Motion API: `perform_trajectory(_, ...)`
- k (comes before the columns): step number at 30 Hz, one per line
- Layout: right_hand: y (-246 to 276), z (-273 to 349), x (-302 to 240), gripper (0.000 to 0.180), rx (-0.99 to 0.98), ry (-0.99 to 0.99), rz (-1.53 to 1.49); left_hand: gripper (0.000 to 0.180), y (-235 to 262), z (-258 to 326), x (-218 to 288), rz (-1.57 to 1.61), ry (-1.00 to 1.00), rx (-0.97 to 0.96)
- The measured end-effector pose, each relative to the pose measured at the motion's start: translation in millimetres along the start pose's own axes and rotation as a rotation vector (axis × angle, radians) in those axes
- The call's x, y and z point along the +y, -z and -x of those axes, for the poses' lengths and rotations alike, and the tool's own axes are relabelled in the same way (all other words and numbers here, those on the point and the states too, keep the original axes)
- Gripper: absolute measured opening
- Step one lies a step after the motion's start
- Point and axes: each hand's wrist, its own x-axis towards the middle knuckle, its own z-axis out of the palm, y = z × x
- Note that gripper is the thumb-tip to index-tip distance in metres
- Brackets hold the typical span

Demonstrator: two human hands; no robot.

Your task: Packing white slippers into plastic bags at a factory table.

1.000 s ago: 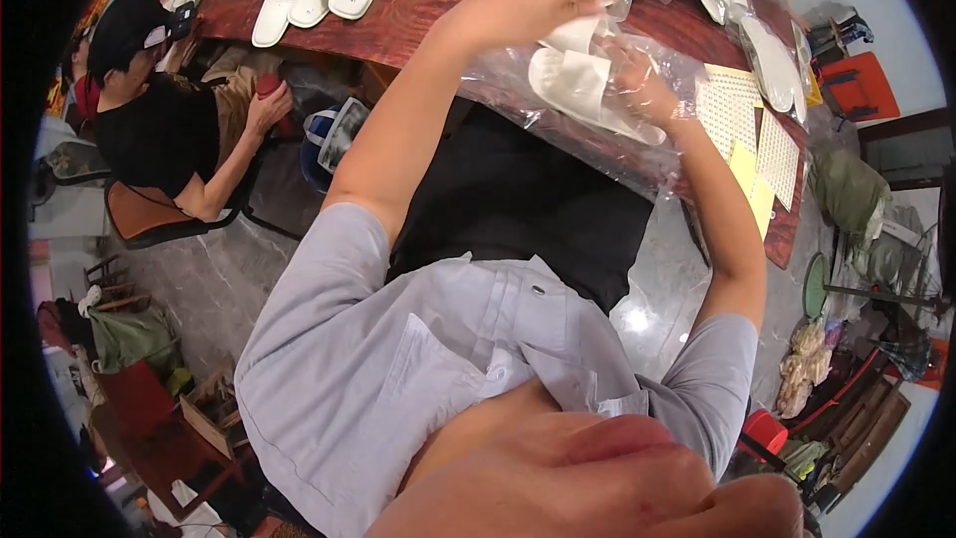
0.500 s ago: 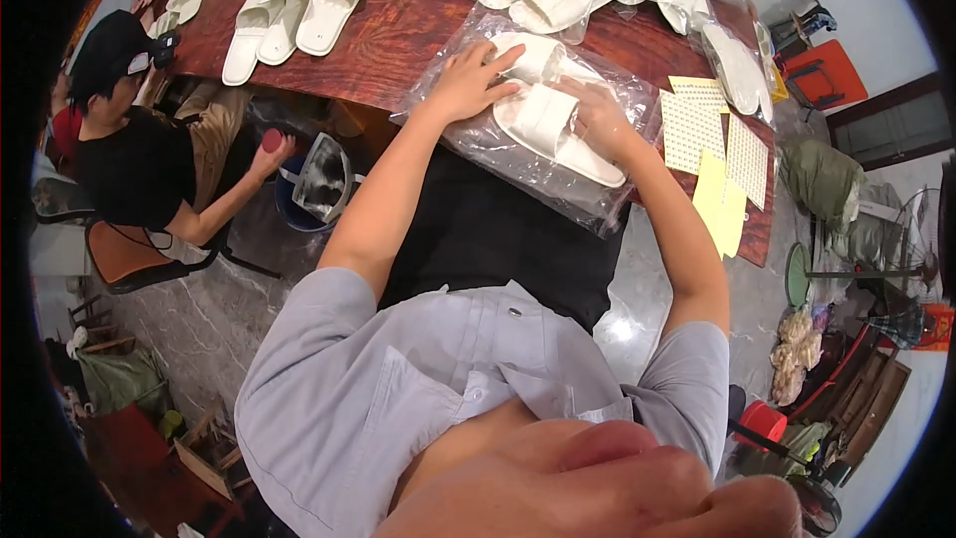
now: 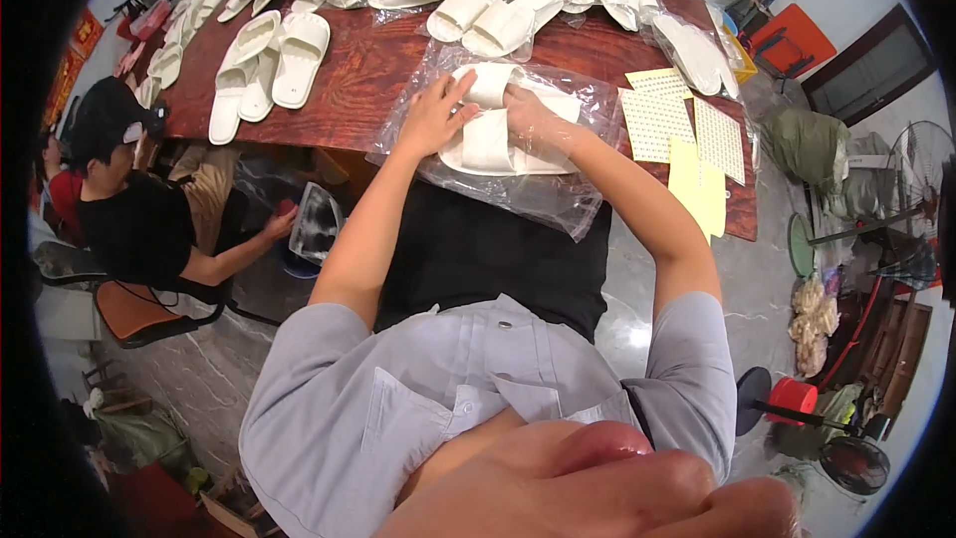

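A pair of white open-toed slippers lies side by side in a clear plastic bag (image 3: pixel 553 201) at the table's near edge. The far slipper (image 3: pixel 488 82) and the near slipper (image 3: pixel 486 147) have broad straps on the left. My left hand (image 3: pixel 436 118) rests over the toe end and straps, thumb and fingers apart. At the strap openings, my right hand (image 3: pixel 538 125) grips the slippers between them, its fingers drawn together and partly hidden. Shiny plastic appears to cover this hand and its wrist.
More white slippers (image 3: pixel 299 60) and bagged slippers (image 3: pixel 488 15) spread over the red-brown table (image 3: pixel 368 50). Sticker sheets (image 3: pixel 657 125) and yellow paper (image 3: pixel 695 184) lie at the right. A person (image 3: pixel 139 199) in black sits left, near a blue bucket (image 3: pixel 297 261).
The slippers have turned from slanted to nearly level in view. Both hands stay on them, the right now nearer the straps. The whole view has shifted slightly.
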Motion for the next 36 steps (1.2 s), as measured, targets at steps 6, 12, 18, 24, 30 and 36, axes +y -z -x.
perform_trajectory(6,-22.2,-2.1,27.0,0.013,-0.076,0.122,0.181,0.057,-6.6,2.2,-3.7,-0.009,-0.014,0.083)
perform_trajectory(12,-3.7,55.7,31.4,0.011,-0.014,-0.065,0.152,0.058,-4.2,4.8,0.6,-0.178,0.036,0.026)
perform_trajectory(18,25.1,103.1,20.1,0.011,-0.082,-0.252,0.186,0.063,0.7,2.5,14.7,-0.282,0.073,-0.022)
perform_trajectory(24,21.1,115.8,16.7,0.011,0.116,-0.228,0.172,0.062,2.8,0.5,11.9,-0.36,0.101,-0.082)
perform_trajectory(30,25.3,120.9,9.5,0.013,0.093,-0.208,0.268,0.061,39.8,-22.9,61.5,-0.629,0.143,-0.417)
perform_trajectory(36,29.3,118.1,2.0,0.013,-0.03,-0.242,0.34,0.054,30.5,-49.7,57.5,-0.154,-0.231,-0.347)
